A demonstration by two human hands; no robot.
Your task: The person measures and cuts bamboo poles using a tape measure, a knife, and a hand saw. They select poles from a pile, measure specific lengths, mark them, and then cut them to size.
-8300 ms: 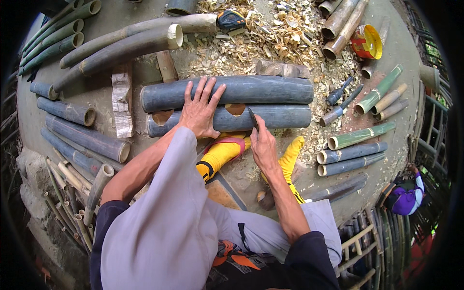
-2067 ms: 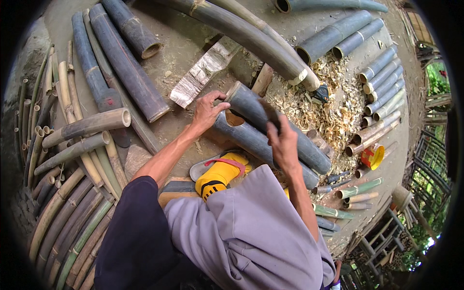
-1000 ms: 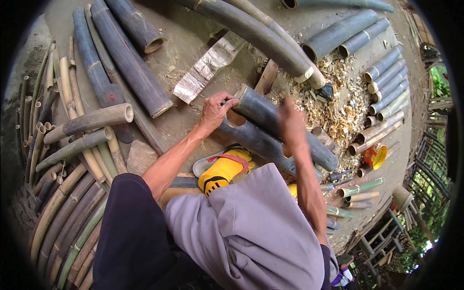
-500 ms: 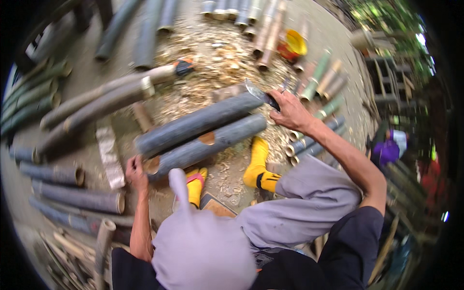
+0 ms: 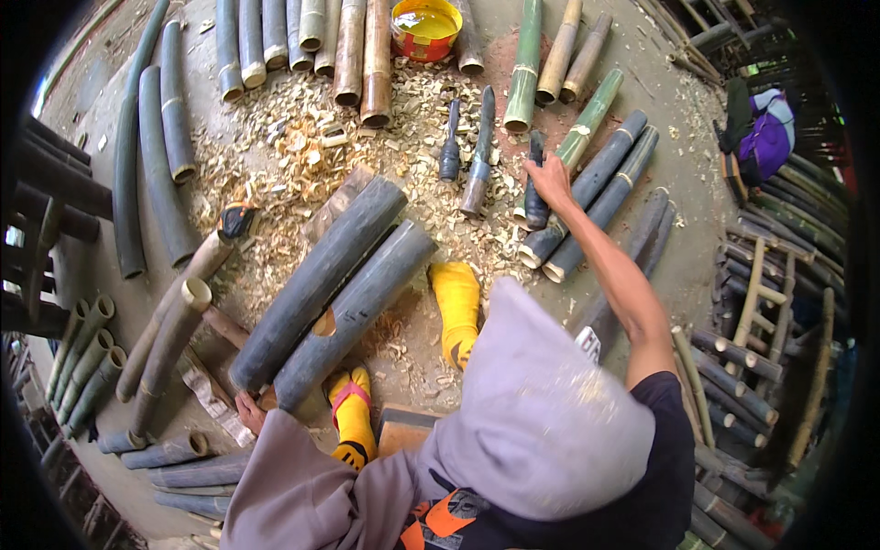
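Note:
Two thick dark bamboo tubes lie side by side, slanting up to the right in front of my legs. The left bamboo tube [image 5: 316,284] rests against a wood block [image 5: 341,203]; the right bamboo tube [image 5: 371,298] has a pale hole cut in its side. My left hand [image 5: 249,414] is closed at the near end of the tubes, its fingers curled at the rim and partly hidden by my trouser leg. Reaching out to the far right, my right hand [image 5: 553,186] grips a dark-handled knife [image 5: 536,206] low over the shavings, its blade pointing away from me.
Beyond the tubes a chisel-like tool [image 5: 449,142] and another knife [image 5: 480,156] lie on wood chips [image 5: 293,137]. A yellow-red bucket [image 5: 426,32] stands at the back. Bamboo poles [image 5: 165,137] surround the work spot. My feet in yellow socks [image 5: 456,307] flank the tubes.
My right hand has moved away from the tubes' far end, carrying the knife to the right, down among the shavings. My view has turned; the left hand stays at the near end.

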